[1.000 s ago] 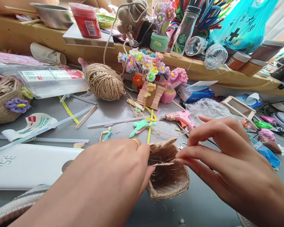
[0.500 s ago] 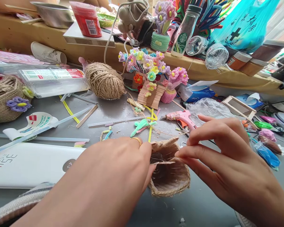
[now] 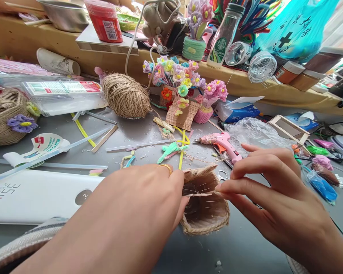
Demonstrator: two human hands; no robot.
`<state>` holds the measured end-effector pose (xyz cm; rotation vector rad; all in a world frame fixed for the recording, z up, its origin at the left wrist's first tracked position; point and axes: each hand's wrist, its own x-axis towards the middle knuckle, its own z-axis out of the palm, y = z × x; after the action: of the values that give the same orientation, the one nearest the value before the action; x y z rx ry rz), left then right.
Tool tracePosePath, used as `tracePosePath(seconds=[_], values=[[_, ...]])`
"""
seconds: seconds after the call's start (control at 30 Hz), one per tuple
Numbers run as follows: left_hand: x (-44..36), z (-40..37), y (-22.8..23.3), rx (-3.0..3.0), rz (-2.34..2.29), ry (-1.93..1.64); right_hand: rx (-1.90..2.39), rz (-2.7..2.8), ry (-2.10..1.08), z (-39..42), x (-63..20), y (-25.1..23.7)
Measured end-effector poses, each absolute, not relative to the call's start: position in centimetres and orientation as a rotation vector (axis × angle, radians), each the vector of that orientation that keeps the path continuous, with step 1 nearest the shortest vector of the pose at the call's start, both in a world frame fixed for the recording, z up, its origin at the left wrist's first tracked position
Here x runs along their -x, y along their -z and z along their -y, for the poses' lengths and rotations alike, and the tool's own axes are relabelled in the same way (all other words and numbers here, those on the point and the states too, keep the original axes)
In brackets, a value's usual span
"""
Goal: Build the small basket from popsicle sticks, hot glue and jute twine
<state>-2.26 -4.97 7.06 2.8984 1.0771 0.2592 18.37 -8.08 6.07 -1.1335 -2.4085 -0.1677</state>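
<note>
A small twine-wrapped container (image 3: 208,227), with a pale lining, lies tipped so its mouth faces me. My left hand (image 3: 143,201), wearing a ring, is closed on the container's left side; its fingertips are mostly hidden behind the hand. A thin strip (image 3: 200,195) crosses the mouth from my left thumb toward the right. My right hand (image 3: 268,190) pinches thumb and forefinger together at the container's right side, on what looks like a fine strand of twine. Fine loose fibres stretch across the opening.
Beyond my hands lie a pink glue gun (image 3: 221,142), scissors (image 3: 223,175), green pipe-cleaner pieces (image 3: 170,150) and a twine ball (image 3: 127,95). A white power bank (image 3: 40,196) sits left. Fluffy flowers (image 3: 178,76) stand before a cluttered ledge (image 3: 103,61).
My right hand has moved slightly right, away from the container's mouth, uncovering more of the scissors' handle. My left hand keeps its hold on the container.
</note>
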Motion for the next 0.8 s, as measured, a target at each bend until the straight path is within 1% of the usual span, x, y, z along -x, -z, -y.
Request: tracePosePath(seconds=[0.17, 0.37, 0.5, 0.63, 0.73, 0.8], values=[[2.2, 5.1, -7.1, -2.882, -1.078, -0.244, 1.137, 2.417, 0.154, 8.1, -18.4, -5.9], [2.3, 4.7, -6.1, -2.769, -1.090, -0.329, 1.112, 2.418, 0.084, 8.2, -18.4, -5.9], [2.5, 4.6, -5.5, -2.701, -1.166, -0.279, 1.112, 2.411, 0.092, 8.0, -18.2, -5.7], [3.2, 4.6, -4.8, -2.697, -1.138, -0.286, 1.132, 2.409, 0.054, 7.9, -18.2, -5.3], [3.0, 4.8, -5.5, -2.730, -1.114, -0.276, 1.133, 2.416, 0.048, 8.0, -18.2, -5.1], [2.5, 4.9, -6.5, -2.823, -1.128, -0.198, 1.140, 2.424, 0.057, 8.1, -18.2, -5.1]])
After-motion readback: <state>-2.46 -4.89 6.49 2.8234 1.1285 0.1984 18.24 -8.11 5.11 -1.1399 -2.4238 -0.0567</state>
